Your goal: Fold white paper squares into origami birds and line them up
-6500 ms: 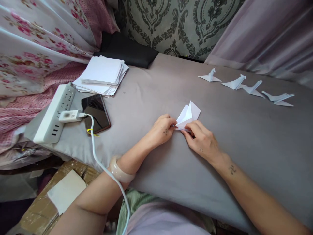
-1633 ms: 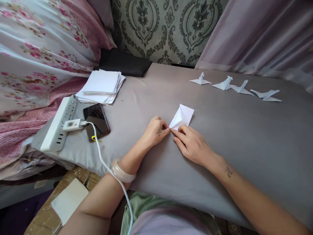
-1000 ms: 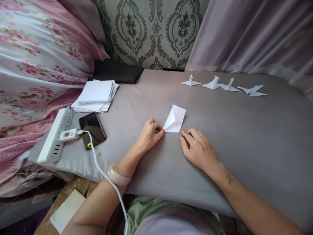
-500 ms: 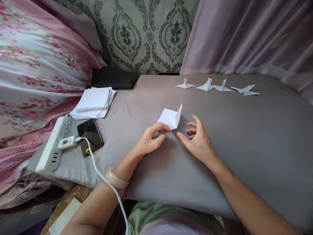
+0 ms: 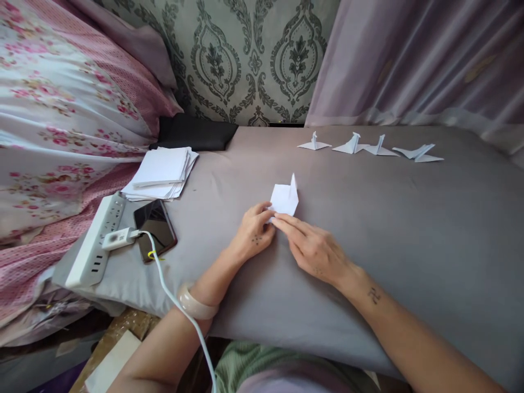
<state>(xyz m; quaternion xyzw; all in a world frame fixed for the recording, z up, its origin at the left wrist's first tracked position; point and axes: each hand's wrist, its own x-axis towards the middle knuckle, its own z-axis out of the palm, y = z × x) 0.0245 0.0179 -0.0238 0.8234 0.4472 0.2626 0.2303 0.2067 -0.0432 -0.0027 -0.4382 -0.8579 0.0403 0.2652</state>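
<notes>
L hand point(image 5: 254, 232): fingers bent at near-L edge of paper point(image 5: 284, 197), tips partly hidden, can't tell if pinching. R hand point(image 5: 314, 248): fingers straight, tog., tips at same edge nr L fingertips, thumb apart. Paper on table point(image 5: 409, 245), flap up at R. Beyond, R: 4 paper birds point(image 5: 352, 145); L: phone point(image 5: 158, 226), paper stack point(image 5: 159, 166).

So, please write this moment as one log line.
left hand: at near-left corner of white folded paper | right hand: fingertips at same corner | back right: four white folded-paper figures on grey cloth
</notes>
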